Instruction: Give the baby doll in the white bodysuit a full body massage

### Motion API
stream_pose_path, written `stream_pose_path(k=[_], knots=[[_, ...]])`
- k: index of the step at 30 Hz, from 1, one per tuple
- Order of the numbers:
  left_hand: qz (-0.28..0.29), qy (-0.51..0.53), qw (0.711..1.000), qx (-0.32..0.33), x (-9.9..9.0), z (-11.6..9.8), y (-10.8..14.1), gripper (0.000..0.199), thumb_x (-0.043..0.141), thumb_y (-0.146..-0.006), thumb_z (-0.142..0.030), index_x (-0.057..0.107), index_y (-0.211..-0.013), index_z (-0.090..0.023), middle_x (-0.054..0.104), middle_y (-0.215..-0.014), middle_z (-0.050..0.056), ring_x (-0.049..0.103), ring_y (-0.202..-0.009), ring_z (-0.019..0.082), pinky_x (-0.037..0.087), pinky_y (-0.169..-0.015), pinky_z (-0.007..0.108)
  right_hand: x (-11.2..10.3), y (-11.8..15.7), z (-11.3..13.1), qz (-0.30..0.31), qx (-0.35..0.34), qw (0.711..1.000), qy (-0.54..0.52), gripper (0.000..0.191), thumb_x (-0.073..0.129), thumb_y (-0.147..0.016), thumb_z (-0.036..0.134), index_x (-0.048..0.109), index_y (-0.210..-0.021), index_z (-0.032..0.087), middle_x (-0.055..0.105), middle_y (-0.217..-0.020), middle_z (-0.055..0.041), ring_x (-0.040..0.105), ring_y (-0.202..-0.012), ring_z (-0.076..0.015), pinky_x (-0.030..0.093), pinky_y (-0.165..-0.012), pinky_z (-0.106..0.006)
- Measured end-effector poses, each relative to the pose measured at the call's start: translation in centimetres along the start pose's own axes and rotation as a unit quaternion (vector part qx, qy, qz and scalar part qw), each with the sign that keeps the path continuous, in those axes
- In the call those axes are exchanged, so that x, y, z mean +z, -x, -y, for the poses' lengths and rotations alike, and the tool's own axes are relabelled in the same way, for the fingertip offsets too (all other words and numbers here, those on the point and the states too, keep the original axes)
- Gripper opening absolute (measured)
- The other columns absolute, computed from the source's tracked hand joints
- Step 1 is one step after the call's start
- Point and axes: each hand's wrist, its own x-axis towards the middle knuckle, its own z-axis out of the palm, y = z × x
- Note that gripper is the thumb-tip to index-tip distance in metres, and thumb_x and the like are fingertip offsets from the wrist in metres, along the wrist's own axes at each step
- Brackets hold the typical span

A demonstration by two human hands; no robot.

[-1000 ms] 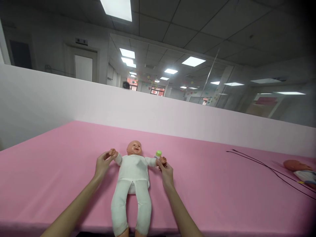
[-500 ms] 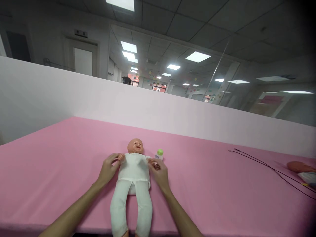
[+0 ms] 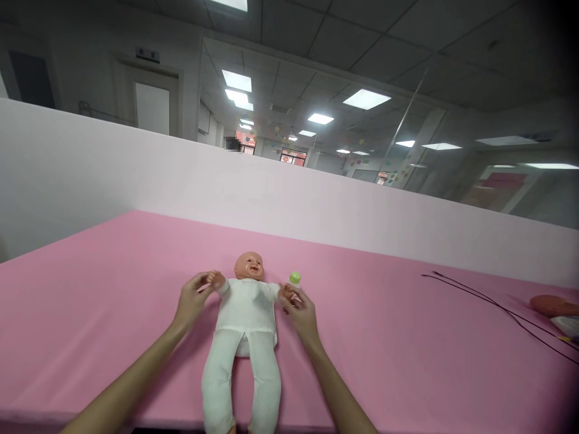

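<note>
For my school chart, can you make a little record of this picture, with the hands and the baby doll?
Left hand: touching the doll's hand
Right hand: touching the doll's other hand
Doll: baby doll, lying face up, white suit
Nearby: green-capped bottle
Surface: pink table cover
Far right: black wire, second doll

Bare, slim forearms (image 3: 131,380) taper into the narrow left hand (image 3: 192,299) and right hand (image 3: 302,311).
</note>
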Motion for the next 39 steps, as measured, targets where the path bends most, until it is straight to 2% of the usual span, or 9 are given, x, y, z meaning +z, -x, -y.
stream_pose_path(k=[5, 10, 15, 18, 22, 26, 30, 34, 39], knots=[[0.179, -0.178, 0.960, 0.120, 1.8, 1.1, 2.8, 0.020, 0.064, -0.094, -0.031, 0.078, -0.106, -0.026, 0.078, -0.109, 0.005, 0.070, -0.099, 0.025, 0.052, -0.087, 0.037, 2.1, 2.4, -0.4, 0.215, -0.161, 0.939, 0.214, 0.017, 0.065, -0.092, 0.019, 0.076, -0.103, 0.025, 0.072, -0.113, -0.0074, 0.068, -0.103, -0.0241, 0.055, -0.088, -0.036], [0.192, -0.223, 0.945, 0.144, 2.2, 1.2, 3.6, 0.019, 0.063, -0.093, -0.028, 0.079, -0.104, -0.027, 0.078, -0.104, 0.004, 0.069, -0.096, 0.024, 0.051, -0.082, 0.035, 2.2, 2.3, -0.9, 0.238, -0.165, 0.928, 0.233, 0.020, 0.065, -0.092, 0.020, 0.076, -0.107, 0.027, 0.071, -0.116, -0.0071, 0.068, -0.104, -0.0242, 0.055, -0.089, -0.038], [0.020, -0.024, 0.999, -0.006, 0.9, 0.6, 1.4, 0.018, 0.078, -0.085, -0.038, 0.079, -0.096, -0.023, 0.078, -0.101, 0.006, 0.072, -0.096, 0.025, 0.056, -0.086, 0.035, 0.2, 0.2, -1.3, -0.037, 0.020, 0.999, -0.005, 0.033, 0.082, -0.080, 0.043, 0.073, -0.104, 0.022, 0.073, -0.093, -0.0045, 0.067, -0.078, -0.0199, 0.052, -0.062, -0.028], [-0.141, 0.112, 0.970, -0.161, -1.2, 2.2, -0.1, 0.016, 0.083, -0.083, -0.031, 0.077, -0.091, -0.019, 0.077, -0.099, 0.008, 0.073, -0.093, 0.022, 0.059, -0.085, 0.034, -2.0, -0.3, -2.7, -0.198, 0.183, 0.952, -0.147, 0.039, 0.087, -0.071, 0.043, 0.071, -0.100, 0.022, 0.061, -0.066, 0.0045, 0.045, -0.049, -0.0099, 0.033, -0.043, -0.020], [-0.196, 0.244, 0.912, -0.266, -3.2, 3.8, -1.0, 0.005, 0.081, -0.085, -0.018, 0.076, -0.085, -0.017, 0.076, -0.100, 0.008, 0.073, -0.091, 0.017, 0.059, -0.088, 0.029, -3.8, 0.0, -3.6, -0.242, 0.260, 0.907, -0.228, 0.033, 0.091, -0.061, 0.034, 0.066, -0.080, 0.023, 0.057, -0.059, 0.0058, 0.044, -0.048, -0.0083, 0.035, -0.043, -0.019], [-0.131, 0.146, 0.967, -0.165, -2.0, 2.2, -0.6, 0.029, 0.090, -0.077, -0.037, 0.076, -0.092, -0.018, 0.075, -0.098, 0.007, 0.071, -0.094, 0.022, 0.058, -0.084, 0.032, -2.5, 0.2, -1.0, -0.162, 0.144, 0.967, -0.134, 0.039, 0.092, -0.066, 0.044, 0.072, -0.091, 0.021, 0.067, -0.073, 0.0019, 0.049, -0.054, -0.0100, 0.042, -0.049, -0.022], [0.024, 0.013, 1.000, 0.006, 0.9, -0.1, 1.0, 0.030, 0.080, -0.082, -0.048, 0.076, -0.093, -0.020, 0.076, -0.098, 0.007, 0.070, -0.097, 0.026, 0.056, -0.088, 0.036, 0.1, 0.8, 1.5, -0.009, -0.006, 1.000, 0.005, 0.030, 0.087, -0.075, 0.040, 0.074, -0.096, 0.022, 0.076, -0.097, -0.0058, 0.066, -0.076, -0.0191, 0.055, -0.068, -0.031], [0.193, -0.188, 0.956, 0.116, 2.4, -0.3, 3.2, 0.017, 0.065, -0.093, -0.034, 0.078, -0.098, -0.025, 0.077, -0.101, 0.006, 0.068, -0.096, 0.025, 0.053, -0.085, 0.037, 1.8, 3.0, 0.8, 0.177, -0.123, 0.962, 0.166, 0.014, 0.070, -0.086, 0.021, 0.077, -0.098, 0.025, 0.074, -0.106, -0.0073, 0.070, -0.098, -0.0241, 0.057, -0.084, -0.036], [0.199, -0.210, 0.950, 0.119, 2.4, 0.0, 3.8, 0.016, 0.064, -0.091, -0.028, 0.079, -0.098, -0.026, 0.077, -0.101, 0.005, 0.068, -0.095, 0.025, 0.053, -0.082, 0.036, 2.1, 3.9, -0.1, 0.211, -0.140, 0.940, 0.229, 0.024, 0.062, -0.089, 0.015, 0.077, -0.102, 0.026, 0.073, -0.114, -0.0071, 0.070, -0.103, -0.0240, 0.056, -0.087, -0.037]])
